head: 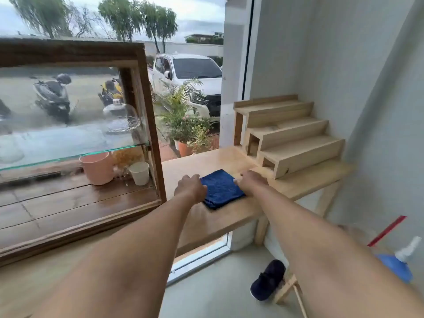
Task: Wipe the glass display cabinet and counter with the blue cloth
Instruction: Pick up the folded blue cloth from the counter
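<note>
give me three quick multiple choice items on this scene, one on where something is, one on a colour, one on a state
1. Where does the blue cloth lie?
A. on the wooden counter, right of the cabinet
B. on the cabinet's glass shelf
C. on the floor

2. What colour is the larger pot inside the glass display cabinet?
A. green
B. pink
C. black

3. How is the cloth?
A. hanging from one hand
B. crumpled in a ball
C. folded flat, a hand at each side

Answers: 1 A, it rests on the counter between cabinet and stepped wooden rack. 2 B, the pot by the white cup is pink. 3 C, left hand and right hand touch its edges.
</note>
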Available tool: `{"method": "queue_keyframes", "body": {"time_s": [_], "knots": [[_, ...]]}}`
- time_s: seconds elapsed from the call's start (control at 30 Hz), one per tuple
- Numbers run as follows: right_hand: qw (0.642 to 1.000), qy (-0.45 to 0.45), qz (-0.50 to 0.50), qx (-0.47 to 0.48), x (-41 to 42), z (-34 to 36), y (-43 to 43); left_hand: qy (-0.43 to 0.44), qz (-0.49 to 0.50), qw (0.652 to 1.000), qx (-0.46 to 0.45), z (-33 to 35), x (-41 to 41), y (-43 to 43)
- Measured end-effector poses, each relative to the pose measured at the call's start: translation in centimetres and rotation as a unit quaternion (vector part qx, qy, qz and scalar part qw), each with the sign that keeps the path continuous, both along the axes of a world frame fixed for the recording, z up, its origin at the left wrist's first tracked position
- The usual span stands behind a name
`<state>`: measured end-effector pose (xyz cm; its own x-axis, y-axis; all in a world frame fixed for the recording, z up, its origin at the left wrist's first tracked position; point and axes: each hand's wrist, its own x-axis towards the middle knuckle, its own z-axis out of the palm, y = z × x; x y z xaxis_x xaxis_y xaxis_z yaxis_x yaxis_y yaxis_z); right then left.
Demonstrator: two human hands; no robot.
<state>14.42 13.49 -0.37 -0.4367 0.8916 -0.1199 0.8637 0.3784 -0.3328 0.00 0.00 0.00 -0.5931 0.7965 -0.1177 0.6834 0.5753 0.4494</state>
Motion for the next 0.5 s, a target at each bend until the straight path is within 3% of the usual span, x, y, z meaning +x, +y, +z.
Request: {"method": "queue_keyframes", "body": {"time_s": [0.2, 0.5], "knots": [[0.998, 0.058, 0.009, -0.036, -3.4, -2.0, 3.7, 0.044, 0.056, 0.997, -0.043, -1.7, -2.1, 3.2], [0.98, 0.109, 0.026, -0.162, -5.4, -1.5, 6.2, -0.076, 0.087, 0.992, -0.052, -1.8, -4.8, 5.5]]}}
